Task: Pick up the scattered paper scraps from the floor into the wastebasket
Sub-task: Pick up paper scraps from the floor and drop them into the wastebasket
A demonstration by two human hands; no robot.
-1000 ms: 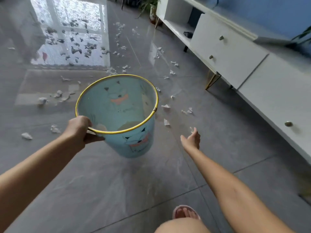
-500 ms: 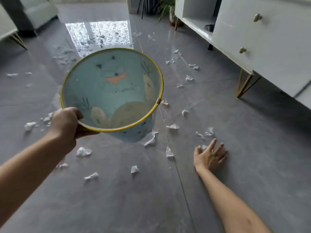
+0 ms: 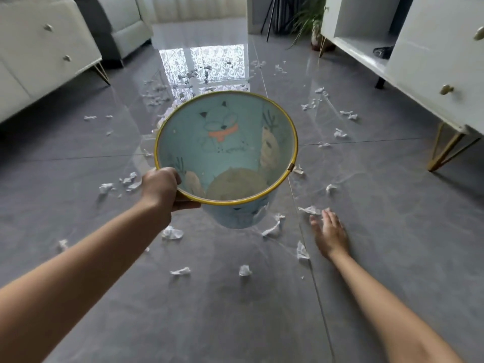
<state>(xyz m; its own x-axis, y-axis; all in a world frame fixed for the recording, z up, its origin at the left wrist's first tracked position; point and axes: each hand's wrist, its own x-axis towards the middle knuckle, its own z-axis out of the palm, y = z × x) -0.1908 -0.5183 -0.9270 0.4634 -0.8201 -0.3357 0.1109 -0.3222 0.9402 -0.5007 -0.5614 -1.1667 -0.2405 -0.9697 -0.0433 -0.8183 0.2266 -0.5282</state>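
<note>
Grey tiled floor (image 3: 235,323) — crumpled white paper scraps (image 3: 172,233) scattered across it, a gold-legged white cabinet (image 3: 432,74) standing right.

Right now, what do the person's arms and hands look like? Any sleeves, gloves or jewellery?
Both are bare. The left arm and right arm show no sleeve as far as the picture reaches. The left hand and right hand wear no gloves; no watch or bracelet at either wrist, no ring visible.

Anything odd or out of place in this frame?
Yes: crumpled paper scraps litter the grey floor, around the right hand and back to the window glare. The wastebasket, gripped by its rim in the left hand, hangs tilted above the floor with no scraps visible inside.
</note>
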